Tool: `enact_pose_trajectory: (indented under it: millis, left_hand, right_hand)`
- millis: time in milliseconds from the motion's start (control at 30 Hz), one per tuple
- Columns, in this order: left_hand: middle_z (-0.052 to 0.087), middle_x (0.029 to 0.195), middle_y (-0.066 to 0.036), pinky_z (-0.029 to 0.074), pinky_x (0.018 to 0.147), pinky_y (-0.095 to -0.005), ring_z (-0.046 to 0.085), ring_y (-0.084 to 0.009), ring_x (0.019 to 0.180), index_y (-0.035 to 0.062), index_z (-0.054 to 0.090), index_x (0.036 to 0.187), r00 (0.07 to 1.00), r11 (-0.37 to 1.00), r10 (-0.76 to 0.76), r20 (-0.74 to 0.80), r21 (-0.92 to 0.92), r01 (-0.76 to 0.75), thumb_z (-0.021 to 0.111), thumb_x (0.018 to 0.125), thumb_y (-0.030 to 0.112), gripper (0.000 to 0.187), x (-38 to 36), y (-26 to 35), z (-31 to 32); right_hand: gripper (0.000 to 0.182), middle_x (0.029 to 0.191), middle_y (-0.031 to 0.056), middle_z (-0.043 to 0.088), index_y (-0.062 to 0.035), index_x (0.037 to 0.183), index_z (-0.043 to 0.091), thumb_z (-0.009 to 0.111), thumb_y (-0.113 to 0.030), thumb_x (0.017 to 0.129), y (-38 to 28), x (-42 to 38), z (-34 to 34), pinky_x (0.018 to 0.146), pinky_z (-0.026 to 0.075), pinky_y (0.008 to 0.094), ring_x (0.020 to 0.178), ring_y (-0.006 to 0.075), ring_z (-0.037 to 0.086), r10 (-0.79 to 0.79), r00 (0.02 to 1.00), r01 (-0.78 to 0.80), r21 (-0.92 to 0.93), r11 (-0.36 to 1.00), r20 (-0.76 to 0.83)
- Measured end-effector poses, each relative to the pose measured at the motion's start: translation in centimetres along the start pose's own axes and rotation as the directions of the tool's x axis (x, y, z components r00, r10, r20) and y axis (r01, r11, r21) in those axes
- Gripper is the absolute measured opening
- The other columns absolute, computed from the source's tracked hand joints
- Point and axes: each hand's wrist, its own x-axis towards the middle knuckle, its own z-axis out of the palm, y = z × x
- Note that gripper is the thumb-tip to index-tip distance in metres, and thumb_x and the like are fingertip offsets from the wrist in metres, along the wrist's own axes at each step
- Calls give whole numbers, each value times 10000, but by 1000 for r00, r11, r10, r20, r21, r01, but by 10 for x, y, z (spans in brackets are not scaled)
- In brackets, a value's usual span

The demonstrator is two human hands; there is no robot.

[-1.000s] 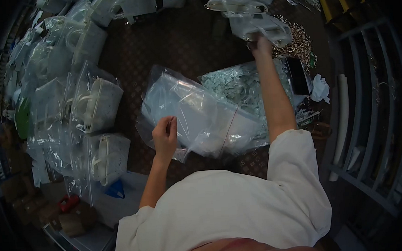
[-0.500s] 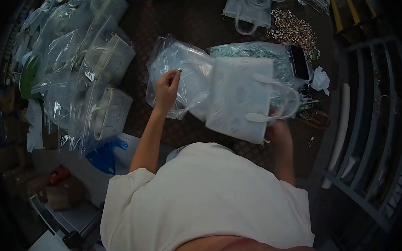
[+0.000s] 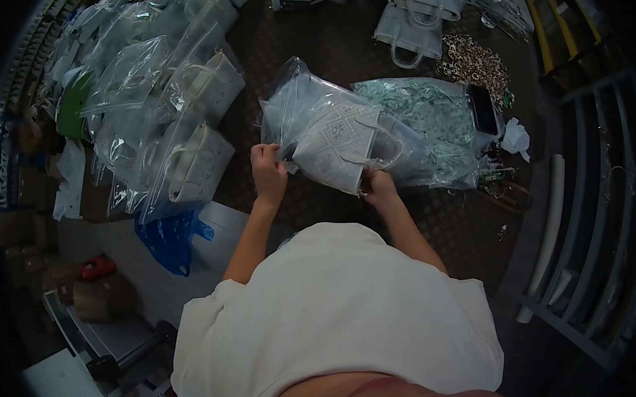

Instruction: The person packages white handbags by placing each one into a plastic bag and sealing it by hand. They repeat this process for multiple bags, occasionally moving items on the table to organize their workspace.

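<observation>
A white handbag (image 3: 336, 143) with a stitched or printed pattern lies tilted in front of me, its handles (image 3: 389, 147) pointing right. My right hand (image 3: 380, 186) is closed on its near right corner, just below the handles. On the left, my left hand (image 3: 268, 174) has its fingers curled round the near edge of a clear plastic bag (image 3: 290, 95). The base of the handbag overlaps this plastic, close to my left fingers. Behind the handbag on the right lies a clear sack of pale green crumpled pieces (image 3: 430, 119).
White handbags in clear plastic (image 3: 199, 162) are heaped at the left. Farther right are more white handbags (image 3: 410, 33), a pile of gold-coloured metal hardware (image 3: 477, 61), a phone (image 3: 483, 110) and crumpled white paper (image 3: 515, 140). A blue plastic bag (image 3: 168, 240) hangs near the left table edge.
The handbag has come left and turned, and now overlaps the clear plastic. My right hand has moved left with it. My left hand has lowered to the plastic bag's near edge.
</observation>
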Motion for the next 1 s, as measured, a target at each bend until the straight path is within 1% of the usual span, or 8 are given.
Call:
enact_pose_trajectory:
  millis: [100,167,333,433,600,833,900,1000]
  left_hand:
    - [529,720,-135,463,630,-358,540,-304,654,-15,487,926,960,929,178,-217,358,-91,556,717,-14,220,-29,-1,15]
    - [554,710,-188,462,610,-386,569,-350,661,-2,468,939,954,960,-273,124,-32,279,573,723,17,241,-47,4,24]
    - [576,706,-201,462,574,-392,585,-369,663,0,529,899,946,915,-321,40,-245,321,558,773,59,141,-33,18,18]
    - [570,662,-153,459,533,-359,590,-320,627,19,562,892,966,973,-221,-136,-94,209,566,792,81,117,-8,17,9]
    - [511,603,-82,435,446,-344,558,-248,536,74,585,987,837,847,505,209,64,-527,587,798,144,201,-8,39,19]
    - [505,596,-84,429,432,-335,534,-231,498,85,560,1089,948,949,297,116,73,-306,592,786,109,305,-50,27,17]
    - [510,580,-97,428,432,-339,539,-234,486,66,555,1106,919,923,384,90,-55,-380,585,785,71,322,-60,38,25]
    - [500,550,-108,436,436,-328,533,-250,465,39,526,1143,914,921,389,118,-31,-388,606,779,90,376,-53,43,19]
  right_hand:
    - [333,1093,148,558,22,1121,507,411,-28,806,0,1,0,885,438,416,1003,281,547,-8,1000,6,73,997,28]
    - [331,1084,145,560,20,1115,509,409,-20,802,0,2,7,875,444,410,993,281,550,-29,1000,28,60,998,6]
    - [305,1049,130,567,9,1083,522,436,-11,791,34,9,-2,844,462,394,967,267,558,-117,992,118,15,993,-35]
    - [280,1032,117,569,-2,1059,531,473,-20,786,47,7,-7,830,471,378,954,252,560,-27,1000,25,-234,972,-6]
    - [251,1019,99,569,-19,1043,540,518,-21,793,45,1,5,835,474,345,937,229,563,-6,999,13,-151,988,41]
    - [220,981,85,587,-42,1031,556,551,-78,814,40,9,-1,797,475,310,903,184,567,-185,976,187,-8,982,113]
    - [201,904,69,609,-22,1003,567,546,-63,808,25,-3,8,728,469,285,836,153,581,-369,905,422,-565,709,213]
    - [203,838,59,622,4,977,572,536,-8,777,30,2,8,658,461,285,769,146,583,-482,826,552,-589,590,291]
